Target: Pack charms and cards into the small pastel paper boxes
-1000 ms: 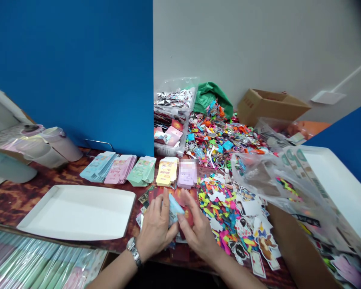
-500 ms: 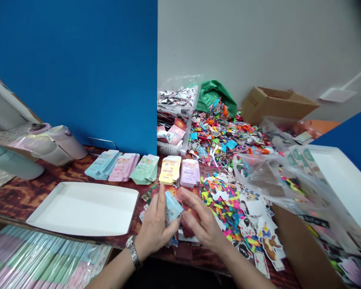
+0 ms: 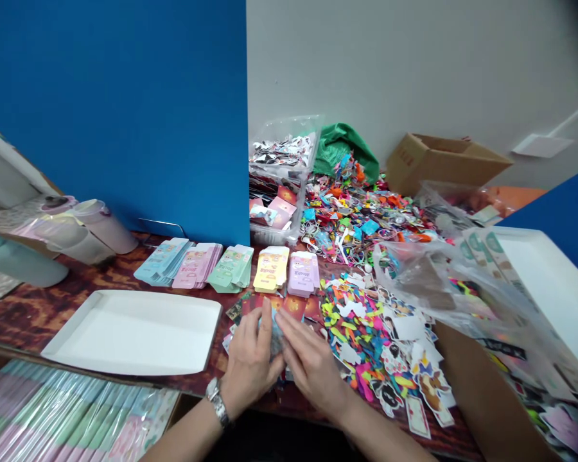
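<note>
Between my two hands is a small light blue card box (image 3: 276, 335), mostly covered by fingers. My left hand (image 3: 250, 350) grips its left side, thumb at the near edge. My right hand (image 3: 314, 362) presses its closed fingers against the right side and top. Beneath the hands lie red-orange cards (image 3: 296, 308). Just beyond stand stacks of flat printed boxes: yellow (image 3: 271, 269), purple (image 3: 303, 273), green (image 3: 231, 268), pink (image 3: 197, 265) and blue (image 3: 162, 262).
A white tray (image 3: 132, 330) sits on the left, above a carton of wrapped colourful packs (image 3: 72, 417). To the right spread small colourful pieces (image 3: 354, 327) and cut-out stickers (image 3: 428, 378). Clear bins (image 3: 282, 170), a trinket heap (image 3: 361, 215) and a cardboard box (image 3: 446, 163) stand behind.
My right hand has moved left and closed over the light blue box, which is now more hidden. The view has shifted slightly; the stacks and tray stay put.
</note>
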{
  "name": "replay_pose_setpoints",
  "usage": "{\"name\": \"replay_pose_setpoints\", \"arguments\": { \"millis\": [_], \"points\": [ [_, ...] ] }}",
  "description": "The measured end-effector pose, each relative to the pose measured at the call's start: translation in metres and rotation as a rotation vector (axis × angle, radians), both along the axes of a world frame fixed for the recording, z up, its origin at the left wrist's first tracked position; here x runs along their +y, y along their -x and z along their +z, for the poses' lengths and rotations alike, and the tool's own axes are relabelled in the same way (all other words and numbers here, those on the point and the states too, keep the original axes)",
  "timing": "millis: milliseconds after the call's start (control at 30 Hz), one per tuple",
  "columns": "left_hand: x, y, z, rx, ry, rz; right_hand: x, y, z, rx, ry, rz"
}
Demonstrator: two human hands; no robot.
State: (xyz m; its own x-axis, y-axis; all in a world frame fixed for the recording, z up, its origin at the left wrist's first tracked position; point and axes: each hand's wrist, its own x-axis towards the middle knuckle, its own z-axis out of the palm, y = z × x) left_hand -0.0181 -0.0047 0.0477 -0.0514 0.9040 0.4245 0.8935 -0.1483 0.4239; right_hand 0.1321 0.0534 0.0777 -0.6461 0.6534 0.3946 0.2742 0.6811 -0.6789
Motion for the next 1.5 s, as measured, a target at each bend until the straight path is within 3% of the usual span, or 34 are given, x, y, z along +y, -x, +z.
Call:
{"name": "replay_pose_setpoints", "arguments": {
  "millis": [100, 200, 300, 400, 567, 833, 967, 1100, 1200, 1300, 1400, 1500],
  "points": [
    [-0.004, 0.006, 0.006, 0.036, 0.055, -0.003, 0.0, 0.004, -0.007, 0.032, 0.044, -0.016],
    [-0.014, 0.032, 0.009, 0.016, 0.076, 0.016, 0.01, -0.002, -0.012, 0.078, 0.186, -0.116],
    [-0.026, 0.069, -0.002, 0.059, 0.102, 0.225, 0.022, -0.009, -0.015, 0.153, 0.355, -0.239],
    [-0.038, 0.096, -0.023, 0.095, 0.333, 0.257, 0.025, -0.009, -0.017, 0.184, 0.44, -0.229],
    [-0.056, 0.121, -0.04, 0.071, 0.417, 0.272, 0.018, 0.001, -0.02, 0.138, 0.314, -0.151],
    [-0.076, 0.167, -0.031, 0.084, 0.45, 0.353, 0.018, 0.013, -0.026, 0.091, 0.223, -0.087],
    [-0.072, 0.147, -0.009, 0.088, 0.368, 0.413, 0.015, 0.025, -0.022, 0.091, 0.252, -0.064],
    [-0.062, 0.084, 0.018, -0.079, 0.221, 0.206, 0.005, 0.05, -0.019, 0.111, 0.317, -0.019],
    [-0.053, 0.053, 0.021, 0.02, 0.168, 0.182, -0.005, 0.069, -0.017, 0.127, 0.381, 0.035],
    [-0.049, 0.062, 0.012, 0.162, 0.138, 0.282, -0.01, 0.075, -0.016, 0.059, 0.292, 0.11],
    [-0.053, 0.098, 0.002, 0.345, 0.15, 0.458, -0.007, 0.07, -0.021, 0.003, 0.123, 0.116],
    [-0.057, 0.128, -0.009, 0.523, 0.253, 0.611, -0.003, 0.062, -0.03, -0.02, 0.076, 0.076]
  ]
}}
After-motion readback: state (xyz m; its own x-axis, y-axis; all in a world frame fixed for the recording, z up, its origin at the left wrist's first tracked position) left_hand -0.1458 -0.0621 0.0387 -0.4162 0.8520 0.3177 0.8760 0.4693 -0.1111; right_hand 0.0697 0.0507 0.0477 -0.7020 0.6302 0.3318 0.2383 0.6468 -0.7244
